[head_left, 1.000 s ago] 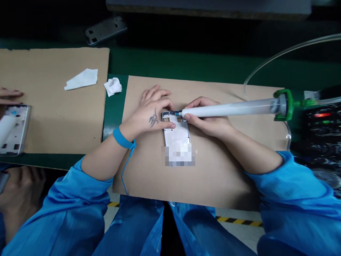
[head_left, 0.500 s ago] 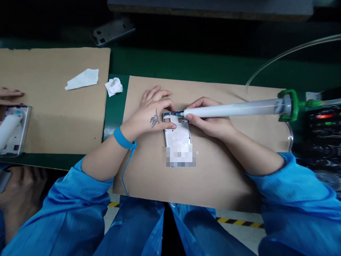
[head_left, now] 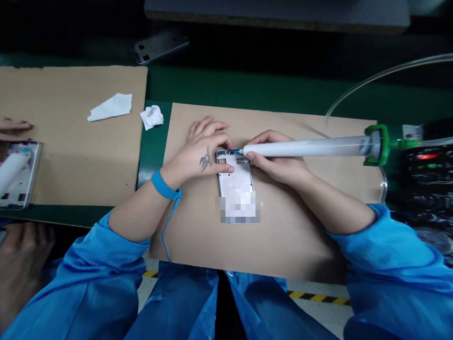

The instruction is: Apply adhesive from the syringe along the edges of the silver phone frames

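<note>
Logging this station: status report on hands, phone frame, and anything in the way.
Left hand on phone frame, atop cardboard. Right hand gripping syringe, tip at frame's far end. Left thumb partly covers frame.

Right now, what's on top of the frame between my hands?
Your left thumb lies on the frame; the syringe tip is over its far end. The thumb hides what's beneath it; pixelation hides the near end.

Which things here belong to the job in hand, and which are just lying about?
In use:
metal frame, held by the left hand
syringe, in the right hand
cardboard sheet beneath

Seemingly just lying about:
flat white scrap
crumpled white scrap
second frame, at the back
</note>
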`<state>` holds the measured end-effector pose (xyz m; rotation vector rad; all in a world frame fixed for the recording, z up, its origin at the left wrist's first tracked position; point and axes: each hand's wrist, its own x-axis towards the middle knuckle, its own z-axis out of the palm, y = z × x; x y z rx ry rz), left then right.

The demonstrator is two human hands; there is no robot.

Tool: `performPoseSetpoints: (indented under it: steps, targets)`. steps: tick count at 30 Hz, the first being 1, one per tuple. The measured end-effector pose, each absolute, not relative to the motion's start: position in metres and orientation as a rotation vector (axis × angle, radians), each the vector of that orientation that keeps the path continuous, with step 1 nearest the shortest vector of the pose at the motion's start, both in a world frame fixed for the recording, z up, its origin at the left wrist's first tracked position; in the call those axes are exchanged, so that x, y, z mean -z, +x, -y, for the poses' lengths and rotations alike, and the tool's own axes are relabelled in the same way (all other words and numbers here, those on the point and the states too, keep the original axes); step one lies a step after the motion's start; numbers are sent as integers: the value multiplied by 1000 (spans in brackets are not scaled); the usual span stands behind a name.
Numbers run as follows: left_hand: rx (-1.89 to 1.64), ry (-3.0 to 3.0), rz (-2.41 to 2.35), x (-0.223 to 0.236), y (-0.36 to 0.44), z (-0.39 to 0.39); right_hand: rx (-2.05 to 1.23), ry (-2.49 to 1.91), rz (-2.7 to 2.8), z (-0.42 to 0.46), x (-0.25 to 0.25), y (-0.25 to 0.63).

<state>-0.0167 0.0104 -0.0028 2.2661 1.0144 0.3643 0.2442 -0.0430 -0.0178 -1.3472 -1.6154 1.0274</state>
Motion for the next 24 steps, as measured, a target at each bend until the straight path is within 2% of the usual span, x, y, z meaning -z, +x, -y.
performPoseSetpoints:
  steps: [24]
  targets:
    - [-361,2270,-1024,5,-17,-10,-983,-1349,1679,41,18,242]
